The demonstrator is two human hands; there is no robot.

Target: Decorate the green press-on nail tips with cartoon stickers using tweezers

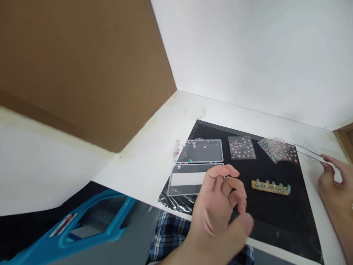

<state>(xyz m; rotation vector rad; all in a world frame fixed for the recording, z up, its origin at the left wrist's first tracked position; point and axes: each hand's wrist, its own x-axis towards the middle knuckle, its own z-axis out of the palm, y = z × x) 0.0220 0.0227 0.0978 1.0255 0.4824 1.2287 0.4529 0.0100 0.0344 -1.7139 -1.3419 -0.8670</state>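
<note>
My left hand (217, 206) is raised over the front of the black mat (264, 224), palm turned up. Its fingers are loosely curled, the thumb stands apart, and I see nothing held. At the right edge, my right hand (336, 180) pinches dark tweezers (310, 151) between thumb and fingers. Their prongs are spread and point left at a fan of patterned sticker sheets (278, 149). Between the hands lies a wooden strip (270, 187) carrying several greenish nail tips. Beside my left hand sits an opened clear plastic case (222, 151) with small charms, partly covered by that hand.
Another sticker sheet (242, 148) lies on the mat's far part. A clear round disc (195, 112) rests on the white table (143, 154) near the corner. A brown panel (82, 66) and a white wall (256, 51) bound the table. Below is a blue plastic stool (113, 230).
</note>
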